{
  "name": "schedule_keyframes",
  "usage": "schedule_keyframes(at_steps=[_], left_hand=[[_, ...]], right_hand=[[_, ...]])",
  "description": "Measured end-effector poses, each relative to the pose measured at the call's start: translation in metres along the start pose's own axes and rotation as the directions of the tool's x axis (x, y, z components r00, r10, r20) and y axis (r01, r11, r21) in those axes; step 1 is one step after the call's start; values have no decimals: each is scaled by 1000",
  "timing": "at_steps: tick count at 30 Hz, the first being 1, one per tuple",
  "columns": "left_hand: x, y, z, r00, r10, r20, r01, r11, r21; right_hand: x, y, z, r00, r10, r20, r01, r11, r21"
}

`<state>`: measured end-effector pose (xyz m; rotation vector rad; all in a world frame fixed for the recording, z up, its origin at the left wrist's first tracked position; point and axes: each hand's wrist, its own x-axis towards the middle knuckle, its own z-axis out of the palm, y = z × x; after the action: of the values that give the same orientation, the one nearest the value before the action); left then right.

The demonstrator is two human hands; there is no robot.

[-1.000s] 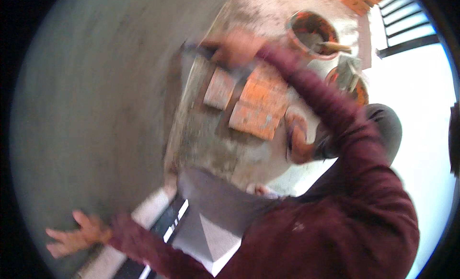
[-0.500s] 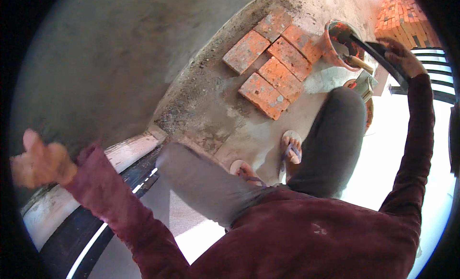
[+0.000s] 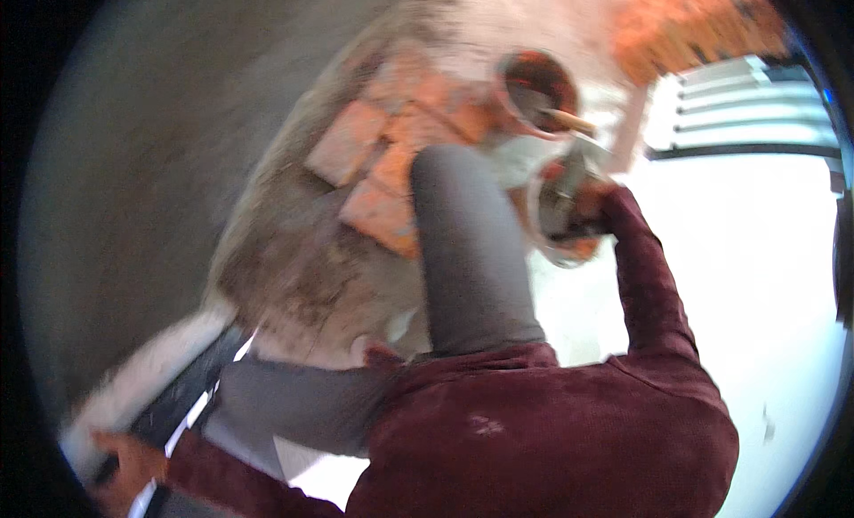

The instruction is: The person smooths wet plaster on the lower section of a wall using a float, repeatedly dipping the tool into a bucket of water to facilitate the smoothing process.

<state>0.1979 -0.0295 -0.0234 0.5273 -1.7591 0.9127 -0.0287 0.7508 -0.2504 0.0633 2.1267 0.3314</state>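
My right hand [image 3: 594, 206] is at the mouth of the lower round container [image 3: 536, 217], its fingers smeared by motion. Something dark shows beneath that hand, too blurred to name. Close by, a trowel [image 3: 569, 121] with a wooden handle lies across the rim of the upper bucket [image 3: 505, 98], its grey blade next to my hand. Down at the lower left, my left hand [image 3: 132, 469] is over the dark rail [image 3: 182, 384] beside a pale ledge, thumb and fingers apart. Whether it presses on the rail, I cannot tell.
Several orange bricks [image 3: 351, 144] lie flat on the floor left of the buckets, partly behind my knee. A stack of bricks [image 3: 694, 28] stands at the far right, near a slatted railing [image 3: 738, 109]. A grey surface [image 3: 160, 162] fills the left side.
My right hand has come down from beside the upper bucket, where it held a long dark bar, to the lower container. My left hand has dropped to the rail. The view has shifted right.
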Motion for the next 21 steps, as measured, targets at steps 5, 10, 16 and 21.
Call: schedule_keyframes(at_steps=[5, 10, 16, 21], left_hand=[[-9, 14, 25, 991, 2, -132, -19, 992, -127], [-22, -6, 19, 986, -47, -157, -1, 955, -295], [-15, -7, 14, 950, -27, -310, -77, 945, -318], [-18, -17, 29, 887, 86, -453, -175, 972, -157]], right_hand=[[48, 37, 134, 996, 67, -59, -72, 994, -80], [-34, 109, 57, 982, -186, -4, 180, 944, 278], [-172, 20, -96, 807, -196, -557, 579, 445, 683], [-105, -198, -118, 645, -52, -763, 753, 212, 622]])
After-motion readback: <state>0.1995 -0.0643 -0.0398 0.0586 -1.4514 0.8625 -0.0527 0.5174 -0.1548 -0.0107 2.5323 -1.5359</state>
